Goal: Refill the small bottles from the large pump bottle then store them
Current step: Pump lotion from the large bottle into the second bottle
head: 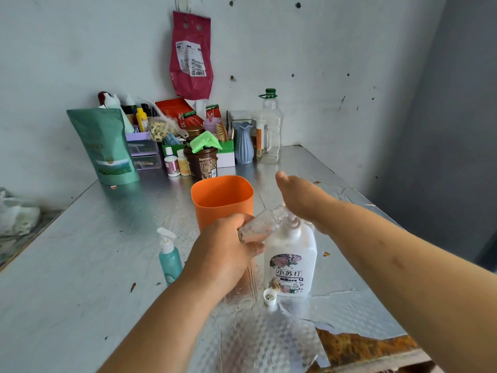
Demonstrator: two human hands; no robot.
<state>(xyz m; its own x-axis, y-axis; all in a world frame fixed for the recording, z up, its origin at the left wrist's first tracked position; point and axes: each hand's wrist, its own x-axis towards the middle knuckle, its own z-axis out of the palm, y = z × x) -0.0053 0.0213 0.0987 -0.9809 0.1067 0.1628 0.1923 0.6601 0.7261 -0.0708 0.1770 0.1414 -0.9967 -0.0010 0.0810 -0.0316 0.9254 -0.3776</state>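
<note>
On the foil-covered worktop (80, 265) we judge refilling under way: left hand (226, 246) fingers curled round the tilted small clear bottle (262, 224), right hand (304, 203) pressing straight fingers on the large pump bottle (291, 254) — loose cap (269, 296), teal bottle (170, 258) and storage not yet done.

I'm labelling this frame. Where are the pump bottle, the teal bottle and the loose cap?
pump bottle (293, 243), head view, on its white body above the label
teal bottle (170, 261), head view, on the middle of its body
cap (269, 296), head view, on its open top
</note>
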